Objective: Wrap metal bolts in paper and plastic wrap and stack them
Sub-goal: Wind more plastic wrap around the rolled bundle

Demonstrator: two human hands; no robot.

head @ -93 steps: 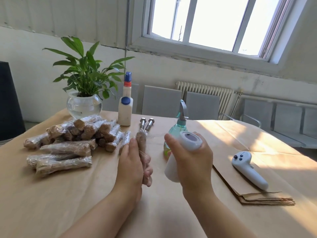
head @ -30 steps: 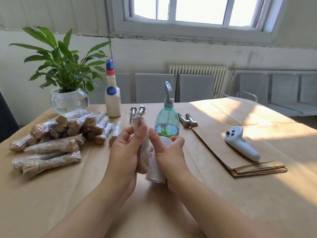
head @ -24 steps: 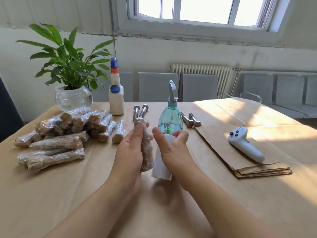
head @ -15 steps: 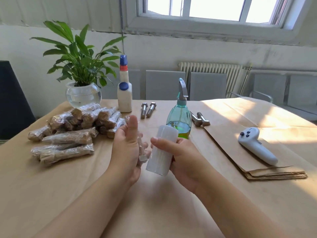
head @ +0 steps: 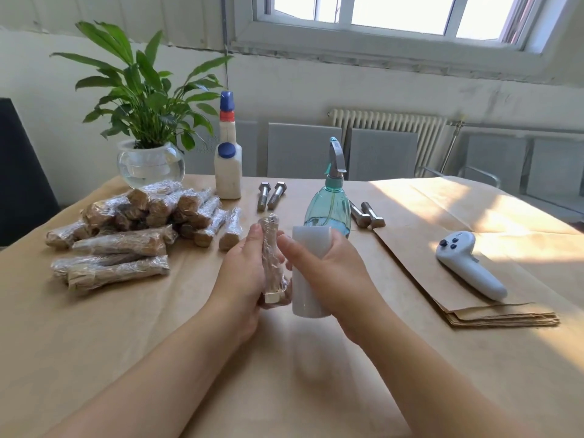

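Step, as judged: winding plastic film round paper-wrapped bolt (head: 271,257), held upright in left hand (head: 245,273), fingers curled round it; bare hex head shows at its lower end
Right hand (head: 328,270) grips smooth white cylindrical film roll (head: 311,273), touching bolt's right side
Next likely: more turns, tear film, add to crinkly glossy stack (head: 132,222) far left of left hand
Bare steel bolts (head: 270,195) beyond both hands

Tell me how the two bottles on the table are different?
The white bottle is opaque and boxy, while the green bottle is see-through and rounded. The white bottle has blue caps and a tall pointed nozzle; the green bottle has a grey trigger sprayer. The white bottle stands near the plant; the green bottle stands behind the right hand. Both stand upright, untouched.
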